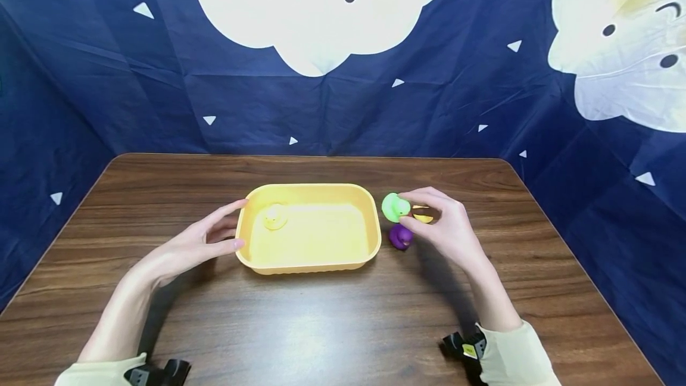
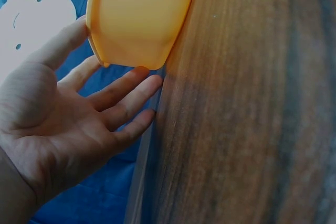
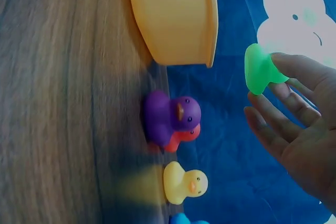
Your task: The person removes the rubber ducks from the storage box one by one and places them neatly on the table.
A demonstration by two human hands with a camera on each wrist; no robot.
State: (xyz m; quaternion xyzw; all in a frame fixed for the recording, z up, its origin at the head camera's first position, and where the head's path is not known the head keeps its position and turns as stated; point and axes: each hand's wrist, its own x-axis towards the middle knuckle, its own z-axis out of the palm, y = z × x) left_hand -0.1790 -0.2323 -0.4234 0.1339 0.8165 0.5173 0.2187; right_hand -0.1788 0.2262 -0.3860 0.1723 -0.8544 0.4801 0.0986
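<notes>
A yellow plastic tray (image 1: 308,268) lies on the table, with a yellow rubber duck (image 1: 275,217) inside near its left end. My left hand (image 1: 184,249) rests against that end, thumb and fingertips spread and fairly straight along the rim and wall. Right of the tray, my right hand (image 1: 447,225) pinches a green rubber duck (image 1: 395,207) between thumb and fingers, raised above the table. Beneath it stands a purple rubber duck (image 3: 170,114), partly covering a red duck (image 3: 184,137) in the right wrist view. Another yellow duck (image 3: 185,183) stands beside them.
Part of a blue object (image 3: 184,219) shows at the bottom edge of the right wrist view. The brown wooden table (image 1: 321,326) ends at the back against a dark blue curtain (image 1: 321,118) printed with white clouds.
</notes>
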